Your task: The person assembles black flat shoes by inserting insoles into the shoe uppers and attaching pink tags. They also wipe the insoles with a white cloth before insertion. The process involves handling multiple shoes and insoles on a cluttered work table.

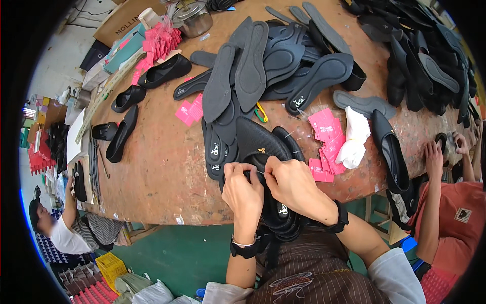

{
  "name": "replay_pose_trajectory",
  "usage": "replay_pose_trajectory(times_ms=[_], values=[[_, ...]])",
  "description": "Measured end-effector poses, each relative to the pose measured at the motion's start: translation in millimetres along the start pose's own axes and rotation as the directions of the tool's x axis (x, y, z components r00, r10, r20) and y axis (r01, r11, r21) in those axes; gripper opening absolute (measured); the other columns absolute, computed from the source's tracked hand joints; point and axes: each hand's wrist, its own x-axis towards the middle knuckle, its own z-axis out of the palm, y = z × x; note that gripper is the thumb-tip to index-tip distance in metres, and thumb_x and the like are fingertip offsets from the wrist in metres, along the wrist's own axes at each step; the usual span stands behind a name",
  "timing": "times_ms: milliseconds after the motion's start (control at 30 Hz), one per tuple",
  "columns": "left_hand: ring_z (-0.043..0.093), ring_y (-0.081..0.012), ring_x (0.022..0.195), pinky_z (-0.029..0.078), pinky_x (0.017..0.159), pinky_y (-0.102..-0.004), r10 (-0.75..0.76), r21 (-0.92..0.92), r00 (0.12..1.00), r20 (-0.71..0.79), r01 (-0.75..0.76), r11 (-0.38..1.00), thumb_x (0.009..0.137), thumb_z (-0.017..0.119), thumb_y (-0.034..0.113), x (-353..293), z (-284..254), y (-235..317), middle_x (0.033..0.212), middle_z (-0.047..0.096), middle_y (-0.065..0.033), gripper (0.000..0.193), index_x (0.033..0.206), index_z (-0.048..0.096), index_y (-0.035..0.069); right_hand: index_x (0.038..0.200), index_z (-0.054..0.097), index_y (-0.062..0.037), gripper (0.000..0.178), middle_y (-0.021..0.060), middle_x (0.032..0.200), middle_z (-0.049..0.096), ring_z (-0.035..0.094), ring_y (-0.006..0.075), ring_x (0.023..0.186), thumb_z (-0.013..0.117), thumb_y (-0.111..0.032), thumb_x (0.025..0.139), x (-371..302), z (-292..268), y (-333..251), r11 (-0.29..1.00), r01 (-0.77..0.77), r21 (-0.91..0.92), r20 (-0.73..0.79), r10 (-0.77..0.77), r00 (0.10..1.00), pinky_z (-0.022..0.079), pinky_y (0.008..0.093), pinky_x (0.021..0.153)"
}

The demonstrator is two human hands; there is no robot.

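Observation:
A black flat shoe (261,144) with a small gold ornament on its toe lies at the table's near edge, in front of my body. My left hand (243,190) is closed on the left side of its opening, fingers curled over the rim. Across from it, my right hand (293,182) pinches at the opening; something thin shows by its fingertips, too small to name. Both hands hide much of the shoe's middle. Another black shoe (287,142) sits just to its right. Dark insoles (220,152) lie to the left, and more black footwear is stacked below my hands.
Grey insoles (251,66) are heaped mid-table. Pink tags (329,142) and a white crumpled wrapping (356,137) lie to the right, near yellow-handled snippers (261,112). Black flats (122,134) stand left. Co-workers sit at both sides; one's hands (434,157) are on the table at right.

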Motion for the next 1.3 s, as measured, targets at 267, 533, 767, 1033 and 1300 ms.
replay_pose_trajectory(times_ms=[267, 533, 767, 1033, 1300], values=[[0.062, -0.0200, 0.067, 0.049, 0.065, -0.0368, -0.011, -0.024, 0.992, -0.127, 0.008, 1.000, 0.083, 0.074, 0.009, -14.2, -4.9, 6.9, 0.107, 0.062, -0.0069, 0.007, 0.088, 0.073, 0.003, 0.081, 0.062, 0.0018, 0.010, 0.0202, 0.062, 0.063, 0.066, 0.0390, 0.060, 0.066, -0.007, 0.083, 2.4, -0.2, 2.5, 1.000, -0.012, -0.019, -0.018, 0.011, 1.000, 0.051, 0.0462, 0.056], [0.067, -0.0274, 0.072, 0.053, 0.071, -0.0405, -0.094, -0.041, 0.995, -0.041, 0.092, 0.995, 0.080, 0.077, 0.012, -0.7, -1.0, 5.9, 0.121, 0.061, -0.0097, 0.010, 0.088, 0.076, 0.007, 0.081, 0.061, 0.0051, 0.012, 0.0272, 0.064, 0.063, 0.066, 0.0448, 0.063, 0.062, -0.006, 0.084, 5.7, -4.0, 3.6, 0.997, -0.001, 0.082, 0.024, -0.001, 1.000, 0.055, 0.0501, 0.059], [0.067, -0.0357, 0.092, 0.052, 0.076, -0.0450, 0.020, 0.095, 1.000, 0.014, -0.021, 0.995, 0.081, 0.072, 0.008, 7.1, 9.5, -1.8, 0.118, 0.061, -0.0127, 0.008, 0.088, 0.072, 0.003, 0.077, 0.062, 0.0073, 0.010, 0.0258, 0.063, 0.061, 0.065, 0.0410, 0.061, 0.064, -0.001, 0.082, 15.0, 0.3, 2.8, 0.997, 0.040, 0.066, 0.037, -0.043, 0.998, 0.051, 0.0445, 0.057], [0.063, -0.0358, 0.103, 0.051, 0.081, -0.0438, 0.072, 0.046, 0.997, -0.022, -0.071, 0.996, 0.085, 0.067, 0.004, -3.8, 3.5, 1.5, 0.118, 0.060, -0.0143, 0.007, 0.091, 0.064, 0.001, 0.077, 0.062, 0.0070, 0.010, 0.0281, 0.065, 0.061, 0.065, 0.0444, 0.065, 0.064, -0.001, 0.082, 16.9, -3.3, 5.4, 0.999, 0.028, 0.034, 0.042, -0.029, 0.999, 0.052, 0.0467, 0.059], [0.063, -0.0402, 0.097, 0.049, 0.083, -0.0454, 0.071, -0.095, 0.996, -0.052, -0.076, 0.993, 0.088, 0.061, -0.002, -12.7, -3.1, 5.1, 0.112, 0.061, -0.0221, 0.004, 0.090, 0.063, -0.005, 0.078, 0.062, 0.0047, 0.008, 0.0275, 0.068, 0.062, 0.064, 0.0458, 0.067, 0.062, -0.003, 0.082, 21.3, 0.4, -0.9, 0.999, 0.023, -0.044, 0.111, -0.018, 0.994, 0.053, 0.0482, 0.059]])
